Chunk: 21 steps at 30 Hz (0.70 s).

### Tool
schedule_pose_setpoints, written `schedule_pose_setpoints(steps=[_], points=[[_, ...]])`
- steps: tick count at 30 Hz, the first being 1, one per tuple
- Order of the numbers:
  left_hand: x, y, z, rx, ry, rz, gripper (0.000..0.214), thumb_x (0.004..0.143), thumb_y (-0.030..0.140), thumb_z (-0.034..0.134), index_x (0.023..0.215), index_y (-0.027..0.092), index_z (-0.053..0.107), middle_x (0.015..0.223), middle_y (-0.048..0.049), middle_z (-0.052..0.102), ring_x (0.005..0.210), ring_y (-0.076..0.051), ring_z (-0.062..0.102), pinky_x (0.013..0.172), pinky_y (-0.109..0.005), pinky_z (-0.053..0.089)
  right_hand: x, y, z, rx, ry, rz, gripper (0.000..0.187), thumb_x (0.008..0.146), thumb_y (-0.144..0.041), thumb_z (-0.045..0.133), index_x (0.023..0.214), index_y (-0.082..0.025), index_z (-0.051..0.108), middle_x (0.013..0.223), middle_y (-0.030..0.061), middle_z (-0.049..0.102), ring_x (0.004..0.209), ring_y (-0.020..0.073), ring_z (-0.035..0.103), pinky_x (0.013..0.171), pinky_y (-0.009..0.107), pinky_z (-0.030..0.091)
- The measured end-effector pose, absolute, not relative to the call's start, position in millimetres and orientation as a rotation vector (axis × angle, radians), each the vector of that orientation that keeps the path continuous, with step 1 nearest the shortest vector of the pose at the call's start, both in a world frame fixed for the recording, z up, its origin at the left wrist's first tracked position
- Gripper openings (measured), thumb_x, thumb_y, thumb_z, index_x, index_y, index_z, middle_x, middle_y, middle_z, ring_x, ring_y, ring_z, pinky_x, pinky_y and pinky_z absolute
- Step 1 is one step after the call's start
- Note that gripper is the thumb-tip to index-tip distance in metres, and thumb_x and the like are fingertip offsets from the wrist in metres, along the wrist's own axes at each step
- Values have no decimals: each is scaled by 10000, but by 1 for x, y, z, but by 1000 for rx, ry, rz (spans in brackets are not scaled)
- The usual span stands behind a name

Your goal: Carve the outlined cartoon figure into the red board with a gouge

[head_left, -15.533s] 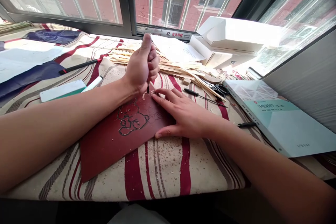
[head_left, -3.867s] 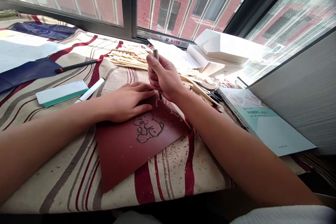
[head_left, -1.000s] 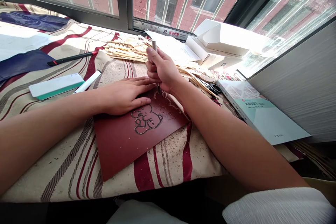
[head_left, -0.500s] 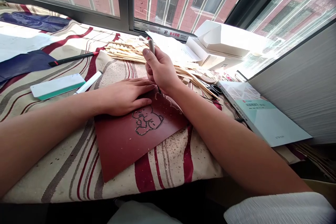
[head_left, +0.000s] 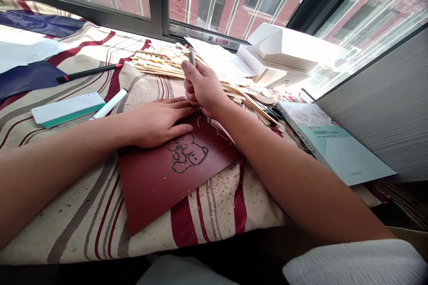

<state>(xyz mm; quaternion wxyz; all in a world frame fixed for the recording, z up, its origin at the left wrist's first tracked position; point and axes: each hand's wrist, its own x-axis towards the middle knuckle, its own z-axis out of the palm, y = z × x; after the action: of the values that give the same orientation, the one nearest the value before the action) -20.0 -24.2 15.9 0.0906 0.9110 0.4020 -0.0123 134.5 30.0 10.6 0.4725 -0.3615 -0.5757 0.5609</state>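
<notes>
Carefully, the right hand (head_left: 202, 90) is closing tightly around a slim metal carving tool (head_left: 191, 59).
Meanwhile, the open left hand (head_left: 157, 124) is pressing flat on a dark red carving sheet (head_left: 157, 182), lying beneath it.

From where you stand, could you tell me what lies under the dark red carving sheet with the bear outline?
The sheet rests on a red-striped cream cloth; anything directly beneath it is covered and cannot be seen.

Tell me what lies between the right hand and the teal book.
The head view shows thin wooden strips piled between the right hand and the teal book, with black-handled scissors near the book.
</notes>
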Motion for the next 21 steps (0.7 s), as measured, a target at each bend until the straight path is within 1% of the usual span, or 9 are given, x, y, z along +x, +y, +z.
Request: schedule_pose_setpoints(steps=[3, 5, 6, 9, 12, 14, 16, 18, 21], points=[[-21, -24, 15, 2712, 1203, -28, 701, 1060, 544, 313, 1640, 175, 451, 1760, -83, 377, 1611, -290, 375, 1354, -451, 243, 131, 18, 9, -878, -1553, 1144, 397, 1048, -520, 602, 835, -244, 411, 706, -47, 384, 564, 69, 403, 477, 169, 294], [-22, -24, 14, 2720, 1206, -32, 706, 1061, 560, 296, 1636, 183, 456, 1753, -85, 389, 1606, -285, 383, 1355, -445, 239, 131, 15, 7, -884, -1555, 1024, 380, 1059, -514, 579, 845, -242, 423, 748, -34, 393, 610, 75, 449, 510, 168, 330], [-22, -23, 13, 2721, 1209, -34, 713, 1061, 567, 288, 1637, 182, 455, 1753, -86, 388, 1610, -284, 375, 1357, -443, 232, 131, 15, 6, -882, -1534, 994, 371, 1072, -492, 562, 841, -240, 417, 749, -35, 388, 610, 72, 447, 518, 167, 336], [-22, -22, 11, 2710, 1220, -31, 730, 1051, 577, 291, 1635, 172, 460, 1748, -85, 397, 1619, -289, 359, 1356, -448, 232, 134, 17, 8, -834, -1483, 1078, 385, 1091, -438, 551, 807, -240, 381, 672, -63, 346, 539, 60, 348, 491, 171, 311], [-22, -21, 10, 2707, 1185, 31, 731, 1041, 563, 303, 1651, 184, 440, 1749, -57, 399, 1605, -290, 384, 1352, -441, 242, 138, 15, 17, -724, -1563, 1370, 399, 1102, -417, 541, 787, -248, 365, 592, -100, 277, 485, 62, 205, 443, 188, 249], [-21, -20, 10, 2714, 1155, 65, 738, 1037, 555, 308, 1671, 192, 407, 1762, -39, 375, 1612, -287, 373, 1355, -428, 231, 139, 12, 23, -686, -1605, 1531, 401, 1132, -387, 471, 778, -249, 344, 579, -109, 241, 479, 60, 134, 431, 193, 189], [-21, -21, 10, 2716, 1162, 51, 750, 1037, 555, 305, 1682, 182, 386, 1772, -47, 352, 1632, -283, 337, 1360, -424, 211, 138, 12, 24, -739, -1568, 1547, 395, 1152, -352, 411, 780, -250, 329, 578, -108, 229, 478, 60, 114, 432, 200, 161], [-20, -21, 11, 2713, 1187, 6, 755, 1042, 553, 292, 1681, 161, 385, 1774, -69, 345, 1648, -277, 304, 1365, -424, 193, 135, 16, 19, -828, -1501, 1391, 381, 1142, -350, 444, 790, -249, 338, 592, -100, 255, 481, 59, 164, 442, 201, 192], [-18, -22, 12, 2706, 1211, -38, 756, 1050, 554, 278, 1676, 145, 388, 1783, -85, 317, 1662, -279, 270, 1367, -430, 183, 128, 27, 6, -951, -1436, 1027, 377, 1102, -409, 514, 802, -243, 359, 672, -67, 325, 528, 57, 314, 490, 191, 256]])
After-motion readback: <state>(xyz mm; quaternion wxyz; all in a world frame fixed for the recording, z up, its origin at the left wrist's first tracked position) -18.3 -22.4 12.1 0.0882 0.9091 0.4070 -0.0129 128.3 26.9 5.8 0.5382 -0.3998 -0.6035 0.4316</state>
